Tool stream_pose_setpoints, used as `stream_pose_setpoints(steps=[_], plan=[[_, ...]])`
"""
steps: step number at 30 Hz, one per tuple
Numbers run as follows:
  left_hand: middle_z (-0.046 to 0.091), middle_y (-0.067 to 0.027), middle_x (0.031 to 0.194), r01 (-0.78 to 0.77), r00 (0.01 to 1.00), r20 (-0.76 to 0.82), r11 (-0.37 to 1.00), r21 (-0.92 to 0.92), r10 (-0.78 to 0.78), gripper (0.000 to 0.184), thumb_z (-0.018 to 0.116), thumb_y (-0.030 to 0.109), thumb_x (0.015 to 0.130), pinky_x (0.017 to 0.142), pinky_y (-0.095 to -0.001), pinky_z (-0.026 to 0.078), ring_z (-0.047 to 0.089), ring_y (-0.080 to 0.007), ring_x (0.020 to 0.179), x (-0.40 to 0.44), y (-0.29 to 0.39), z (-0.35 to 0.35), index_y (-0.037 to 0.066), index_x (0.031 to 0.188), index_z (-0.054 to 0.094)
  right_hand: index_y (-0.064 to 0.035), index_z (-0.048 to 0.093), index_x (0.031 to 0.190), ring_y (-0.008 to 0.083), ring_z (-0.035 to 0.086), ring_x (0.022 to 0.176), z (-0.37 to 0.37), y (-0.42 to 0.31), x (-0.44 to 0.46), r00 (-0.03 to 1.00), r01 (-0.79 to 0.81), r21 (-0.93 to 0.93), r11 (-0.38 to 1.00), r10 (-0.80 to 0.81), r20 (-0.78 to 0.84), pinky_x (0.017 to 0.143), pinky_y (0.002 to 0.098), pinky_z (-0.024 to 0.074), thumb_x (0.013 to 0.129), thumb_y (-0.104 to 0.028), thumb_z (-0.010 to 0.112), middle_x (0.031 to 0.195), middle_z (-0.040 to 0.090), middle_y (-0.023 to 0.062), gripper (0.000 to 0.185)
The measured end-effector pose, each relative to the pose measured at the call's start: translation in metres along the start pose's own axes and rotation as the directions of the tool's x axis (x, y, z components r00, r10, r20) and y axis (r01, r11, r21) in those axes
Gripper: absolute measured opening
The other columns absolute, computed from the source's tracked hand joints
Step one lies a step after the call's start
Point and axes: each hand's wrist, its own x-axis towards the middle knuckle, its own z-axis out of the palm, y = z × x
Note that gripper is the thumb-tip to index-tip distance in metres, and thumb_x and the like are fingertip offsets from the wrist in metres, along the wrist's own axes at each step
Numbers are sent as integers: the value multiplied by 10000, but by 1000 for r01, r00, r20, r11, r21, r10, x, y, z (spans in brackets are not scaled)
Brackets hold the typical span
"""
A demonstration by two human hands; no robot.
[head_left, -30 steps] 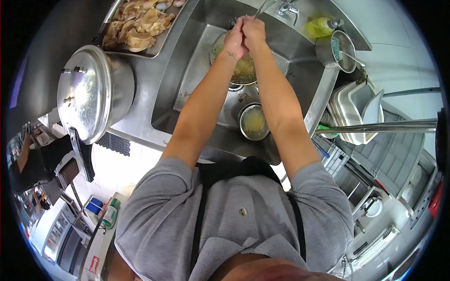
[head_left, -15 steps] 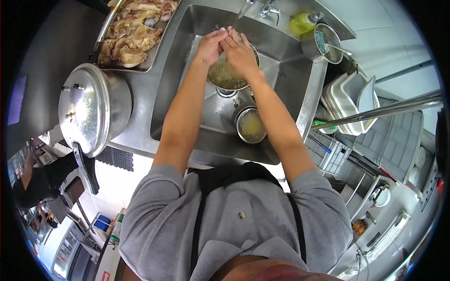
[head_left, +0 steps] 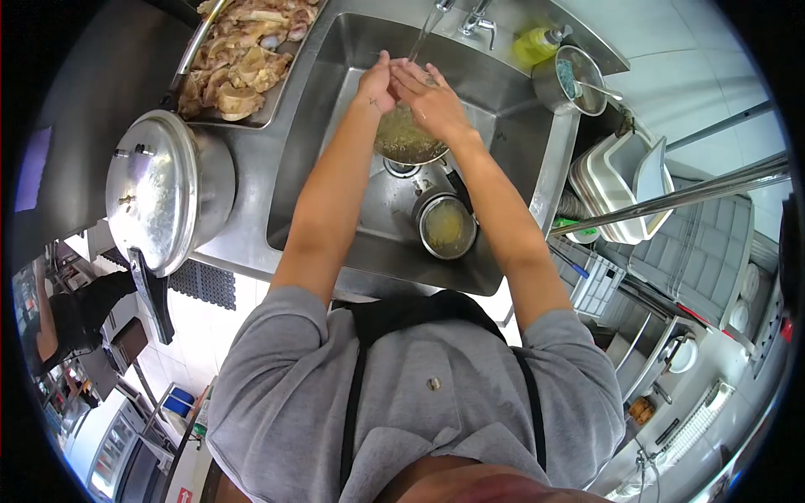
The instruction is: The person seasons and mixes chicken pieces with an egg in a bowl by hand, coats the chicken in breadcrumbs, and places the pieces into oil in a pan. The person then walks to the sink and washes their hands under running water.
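Water runs from the tap [head_left: 441, 7] onto my hands, which touch each other above the sink [head_left: 327, 201]. My left hand [head_left: 377, 85] is palm up with its thumb stretched out. Across its palm lie the extended fingers of my right hand [head_left: 428, 99]. I see nothing held in either hand. Below them sits a round pan [head_left: 408, 141] of cloudy, yellowish water, partly hidden by my hands. Nearer to me in the sink stands a smaller pot [head_left: 447, 230] with yellowish liquid and a dark handle.
A large pressure cooker [head_left: 155, 193] stands left of the sink, below a tray of meat pieces [head_left: 243, 67]. At the right corner are a yellow-green soap bottle [head_left: 537, 46] and a metal pot [head_left: 553, 80] with a scrubber. White containers [head_left: 616, 180] are stacked on the right. Another person [head_left: 75, 318] is at far left.
My hands have shifted slightly; the left thumb is now apart and the right fingers lie over the left palm. The water stream now falls visibly onto them.
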Motion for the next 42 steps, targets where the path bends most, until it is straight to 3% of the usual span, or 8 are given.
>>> stream_pose_setpoints(steps=[5,8,19,21,25,29,32,42], plan=[[642,-128,968,-52,925,347,958,-280,152,358,526,380,956,923,-395,471,601,-251,966,-24,-2,25,27,1002,570,-50,628,1072,258,645,936,18,1,37,915,-251,498,830,371,-157,851,432,497,770,26,590,1028,666,120,314],[637,-139,1040,-77,912,353,933,-351,208,376,518,388,955,923,-398,482,606,-262,992,-25,2,35,22,1029,565,19,618,892,171,612,714,26,6,68,601,65,916,-397,748,282,663,286,504,871,83,522,802,638,78,118],[650,-131,942,-106,977,203,976,192,66,479,534,466,933,713,-362,552,639,-238,814,72,15,8,-1,1028,574,31,544,1139,279,608,972,36,-3,77,642,57,883,-467,694,326,891,369,502,955,-14,372,1093,605,182,255],[640,-124,893,-156,988,7,975,159,157,446,565,444,923,596,-359,552,634,-237,722,55,17,21,3,988,586,7,534,1220,230,538,1140,20,-46,80,544,-137,932,336,812,-213,996,304,397,945,-44,440,1217,588,115,295],[542,-261,1167,-729,334,731,654,-200,596,599,387,513,954,823,-522,526,585,-461,972,36,6,20,-23,1214,444,-8,598,1192,165,577,1006,22,8,94,739,-80,995,-51,668,94,878,278,459,937,-75,503,1212,595,78,281],[608,-176,1012,-297,769,471,894,-335,432,571,415,536,956,730,-401,548,624,-307,844,-31,15,72,0,1125,516,-11,650,988,164,581,749,-23,22,129,496,21,920,-391,803,330,738,292,487,923,-160,534,904,666,102,199],[622,-138,910,-115,877,420,950,-290,234,449,531,448,925,654,-369,552,629,-256,765,-61,16,86,9,1018,552,-41,588,868,162,549,692,38,55,126,800,488,463,-740,591,103,592,247,447,894,-292,544,824,633,74,255],[596,-155,874,183,973,128,978,99,-195,422,621,461,861,621,-442,541,590,-311,704,-7,-4,79,80,1028,556,13,606,978,266,616,871,63,53,86,433,297,803,-516,823,369,784,365,502,912,-243,461,934,641,174,302]])
